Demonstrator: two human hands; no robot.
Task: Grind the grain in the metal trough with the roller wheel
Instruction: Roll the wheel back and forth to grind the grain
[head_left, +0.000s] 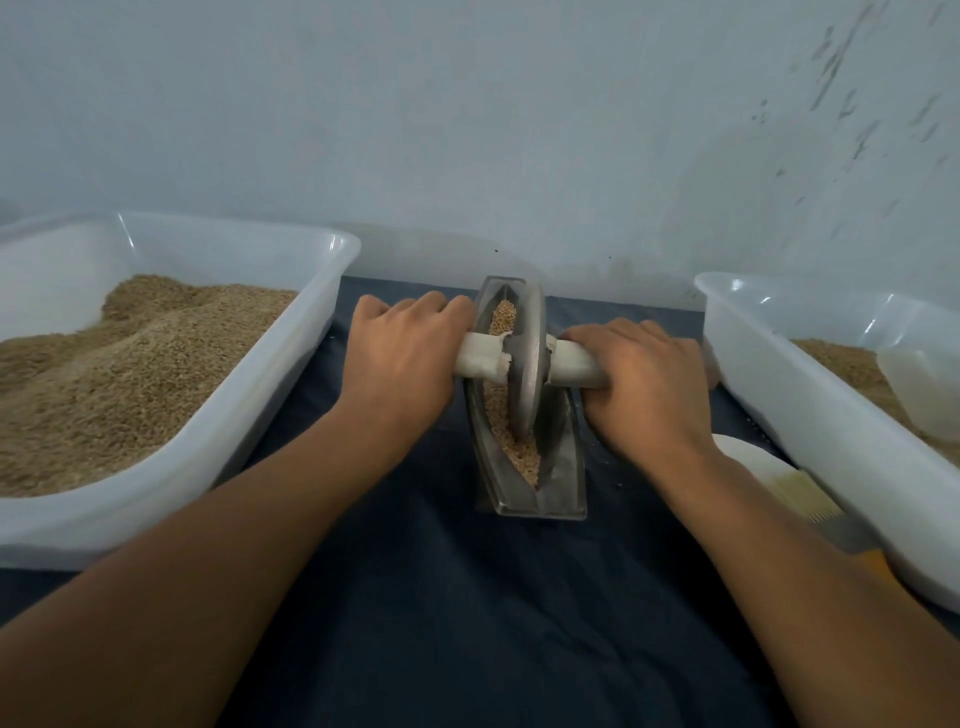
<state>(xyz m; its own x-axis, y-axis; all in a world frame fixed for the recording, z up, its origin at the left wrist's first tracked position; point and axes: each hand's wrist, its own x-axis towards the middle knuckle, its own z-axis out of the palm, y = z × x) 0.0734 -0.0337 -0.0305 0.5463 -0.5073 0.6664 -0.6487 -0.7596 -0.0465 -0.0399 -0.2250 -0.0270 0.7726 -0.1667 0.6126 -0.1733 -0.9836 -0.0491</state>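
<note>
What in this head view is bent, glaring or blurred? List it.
Head view: wide-angle bending bows the left tub rim; small glints on the right tub rim; the brush at lower right is blurred; light is dim and even; hands, roller wheel and trough are fairly sharp.

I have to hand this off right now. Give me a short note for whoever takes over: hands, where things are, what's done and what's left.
Left hand: grip on the white handle left of the roller wheel.
Right hand: grip on the handle on the wheel's right.
The wheel stands upright in the metal trough, mid-length, on the dark cloth.
Grain lies in the trough ahead of and behind the wheel, and it looks mostly whole.
Left: keep rolling along the trough.
Left bin holds much grain; right bin holds some.
</note>
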